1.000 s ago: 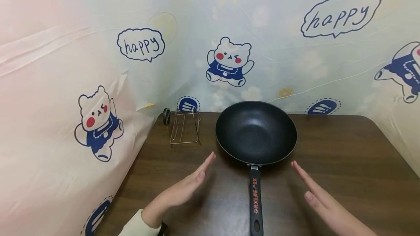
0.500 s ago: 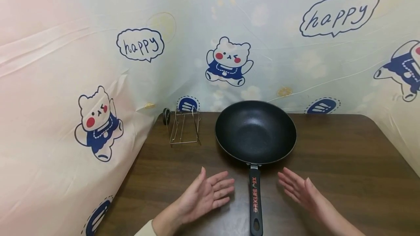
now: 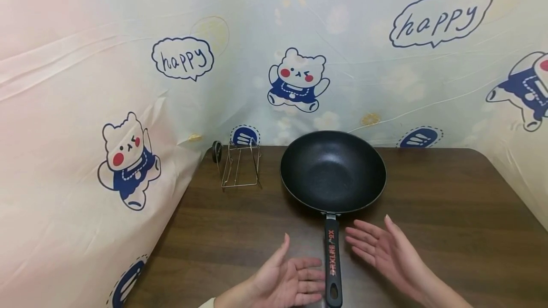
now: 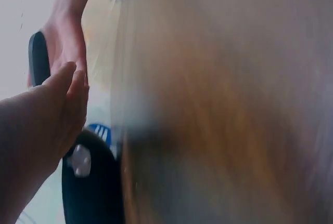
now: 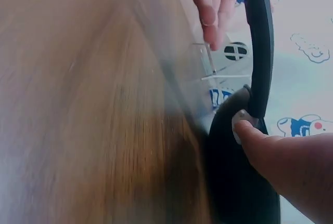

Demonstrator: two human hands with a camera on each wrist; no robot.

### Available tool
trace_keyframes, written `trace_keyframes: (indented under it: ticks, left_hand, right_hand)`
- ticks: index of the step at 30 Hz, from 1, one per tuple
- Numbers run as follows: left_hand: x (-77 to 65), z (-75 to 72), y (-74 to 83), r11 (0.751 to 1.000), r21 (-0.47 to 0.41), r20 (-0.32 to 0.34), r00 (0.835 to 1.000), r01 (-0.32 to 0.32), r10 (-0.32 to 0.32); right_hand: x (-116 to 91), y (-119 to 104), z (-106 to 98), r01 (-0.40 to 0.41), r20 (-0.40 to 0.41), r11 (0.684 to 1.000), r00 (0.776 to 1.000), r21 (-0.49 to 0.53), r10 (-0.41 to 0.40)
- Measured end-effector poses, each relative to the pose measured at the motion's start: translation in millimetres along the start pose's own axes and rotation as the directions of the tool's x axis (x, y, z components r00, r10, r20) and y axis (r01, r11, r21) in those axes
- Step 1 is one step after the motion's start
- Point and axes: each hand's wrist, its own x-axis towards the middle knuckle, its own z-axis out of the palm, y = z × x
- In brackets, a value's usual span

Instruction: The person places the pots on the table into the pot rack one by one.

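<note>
We note a wire rack (image 3: 241,165) standing upright near the table's (image 3: 449,203) far left corner. A small black round object (image 3: 217,151) sits just beside the rack, at the far left corner. A bear-printed "happy" plastic sheet (image 3: 128,84) lines the far, left and right edges.

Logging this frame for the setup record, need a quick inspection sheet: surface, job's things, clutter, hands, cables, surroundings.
Surface: dark wood-grain table, rounded far corners.
Job's things: black wok upright, empty; its handle points toward the person, with orange lettering.
Clutter: wire rack at the far left, a small black round object beside it.
Hands: left hand and right hand open, palms facing each other either side of the handle; contact with the handle cannot be told.
Cables: nothing seen.
Surroundings: plastic sheet printed with bears and "happy" bubbles, on three sides.
</note>
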Motion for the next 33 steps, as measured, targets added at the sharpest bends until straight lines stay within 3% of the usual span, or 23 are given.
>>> trace_keyframes:
  ticks: [5, 9, 15, 19, 25, 33]
  left_hand:
    - [6.8, 6.1, -9.0, 0.998, 0.040, 0.011, 0.999, 0.045, -0.046]
    - [11.1, 13.4, -13.6, 0.997, 0.066, -0.009, 0.999, 0.038, -0.037]
    - [15.9, 26.9, -21.3, 0.999, 0.018, -0.073, 0.997, 0.041, -0.039]
    - [19.5, 34.0, -24.5, 0.998, 0.019, -0.064, 0.996, 0.057, -0.056]
    - [23.5, 40.9, -26.6, 0.996, 0.032, -0.048, 0.996, 0.080, -0.078]
    - [27.8, 47.0, -29.5, 0.990, 0.125, -0.064, 0.996, 0.069, -0.062]
  right_hand:
    - [12, 5, 6, -0.018, -0.057, 1.000, 0.998, -0.022, 0.017]
    - [22, 8, 11, -0.019, -0.076, 0.998, 0.997, -0.057, 0.015]
    - [34, 10, 13, -0.034, -0.060, 0.995, 0.998, -0.093, 0.029]
    - [41, 12, 12, -0.046, -0.046, 0.994, 0.998, -0.101, 0.042]
    - [50, 14, 12, -0.060, -0.025, 0.997, 0.998, -0.047, 0.059]
    - [64, 22, 16, -0.063, -0.082, 0.998, 0.995, -0.003, 0.062]
